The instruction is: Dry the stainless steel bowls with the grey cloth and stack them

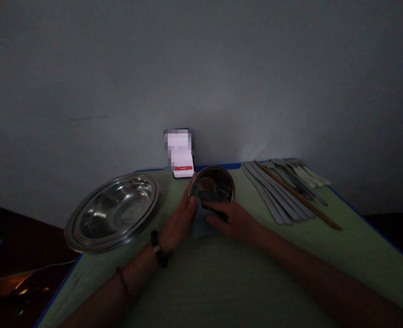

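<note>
A round metal bowl (229, 180) is tilted with its opening toward me, above the middle of the table. My left hand (184, 212) grips it at the left rim, thumb over the edge. A grey-green cloth (201, 223) hangs over the near rim and reaches inside. My right hand (233, 218) is closed on this cloth, its fingers pressing at the bowl's near edge. The fingertips inside are partly hidden in shadow.
Shiny metal dishes (119, 214) are stacked at the left table edge. A lit phone (181, 157) leans against the wall. On the right lie several table knives (272, 196), a wooden chopstick (300, 198), spoons and forks (290, 175), some white-handled. The green table (201, 282) has blue edging.
</note>
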`<state>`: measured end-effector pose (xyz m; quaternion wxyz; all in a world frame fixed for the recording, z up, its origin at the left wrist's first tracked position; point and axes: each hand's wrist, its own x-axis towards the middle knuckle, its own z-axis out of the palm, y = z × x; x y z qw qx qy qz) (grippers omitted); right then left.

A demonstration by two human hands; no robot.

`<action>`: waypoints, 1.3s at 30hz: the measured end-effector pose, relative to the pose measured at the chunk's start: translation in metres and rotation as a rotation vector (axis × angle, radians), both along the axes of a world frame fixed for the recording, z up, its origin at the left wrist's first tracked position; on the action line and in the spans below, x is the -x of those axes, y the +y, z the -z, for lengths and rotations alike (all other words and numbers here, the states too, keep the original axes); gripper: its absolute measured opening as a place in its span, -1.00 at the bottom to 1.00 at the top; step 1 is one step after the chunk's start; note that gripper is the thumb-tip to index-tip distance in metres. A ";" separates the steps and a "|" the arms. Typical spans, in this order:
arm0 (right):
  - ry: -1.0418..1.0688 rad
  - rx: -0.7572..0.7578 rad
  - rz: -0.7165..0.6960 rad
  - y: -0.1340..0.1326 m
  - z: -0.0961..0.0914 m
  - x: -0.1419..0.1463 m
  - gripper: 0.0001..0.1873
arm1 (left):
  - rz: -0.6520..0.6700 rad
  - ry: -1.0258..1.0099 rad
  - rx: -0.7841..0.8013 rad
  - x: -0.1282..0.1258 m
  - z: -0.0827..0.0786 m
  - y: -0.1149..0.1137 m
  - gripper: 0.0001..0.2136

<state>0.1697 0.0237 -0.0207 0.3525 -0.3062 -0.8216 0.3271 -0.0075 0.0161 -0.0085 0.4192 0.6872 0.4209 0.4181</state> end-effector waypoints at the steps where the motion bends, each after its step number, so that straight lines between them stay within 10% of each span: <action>1: 0.000 -0.025 -0.022 0.000 0.001 0.001 -0.57 | -0.014 0.018 -0.033 0.000 0.000 0.000 -0.49; 11: -0.299 -0.349 -0.141 0.005 -0.003 -0.004 -0.69 | -0.285 0.092 -0.095 -0.002 -0.006 0.003 -0.53; 30: -0.091 -0.207 0.014 0.000 0.008 0.002 -0.62 | -0.092 -0.012 -0.090 -0.003 0.007 -0.001 -0.42; 39: -0.225 -0.310 -0.188 0.004 0.001 -0.002 -0.60 | -0.209 0.015 -0.198 -0.001 0.002 0.002 -0.58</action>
